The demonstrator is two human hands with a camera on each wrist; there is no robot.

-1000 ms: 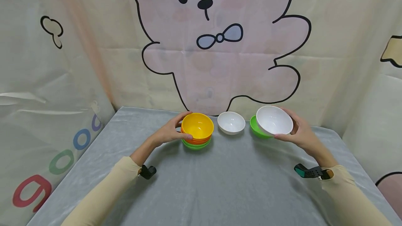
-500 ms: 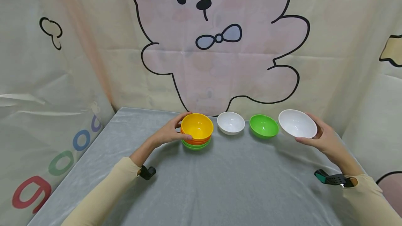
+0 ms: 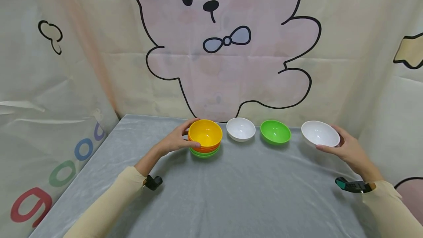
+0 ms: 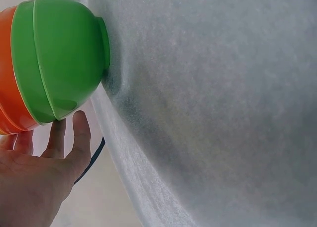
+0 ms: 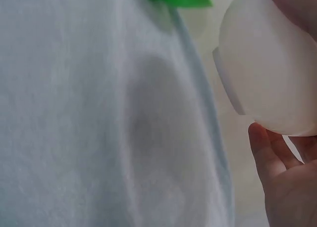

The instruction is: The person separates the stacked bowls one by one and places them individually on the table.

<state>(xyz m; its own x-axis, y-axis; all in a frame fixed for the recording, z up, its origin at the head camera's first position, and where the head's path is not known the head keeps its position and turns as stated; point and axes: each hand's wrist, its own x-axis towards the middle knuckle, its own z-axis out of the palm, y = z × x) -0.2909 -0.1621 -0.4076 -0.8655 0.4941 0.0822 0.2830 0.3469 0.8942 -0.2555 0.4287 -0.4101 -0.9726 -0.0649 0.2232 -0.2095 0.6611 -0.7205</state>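
My left hand curls round the side of a stack of bowls, its thumb by the yellow bowl on top. Below the yellow, orange bowls and green bowls show; the stack stands on the cloth. In my right hand is a white bowl, gripped at its right side between thumb and fingers. The right wrist view shows its foot apart from the cloth, with a shadow below. Between the hands stand another white bowl and a single green bowl.
A grey cloth covers the table, whose back edge runs just behind the bowls. Behind it hangs a curtain printed with a bear. Side curtains hang at the left and right.
The right hand has carried the white bowl rightward from in front of the green bowl, then lowered it slightly. That green bowl is now fully in sight. The left hand stays at the stack.
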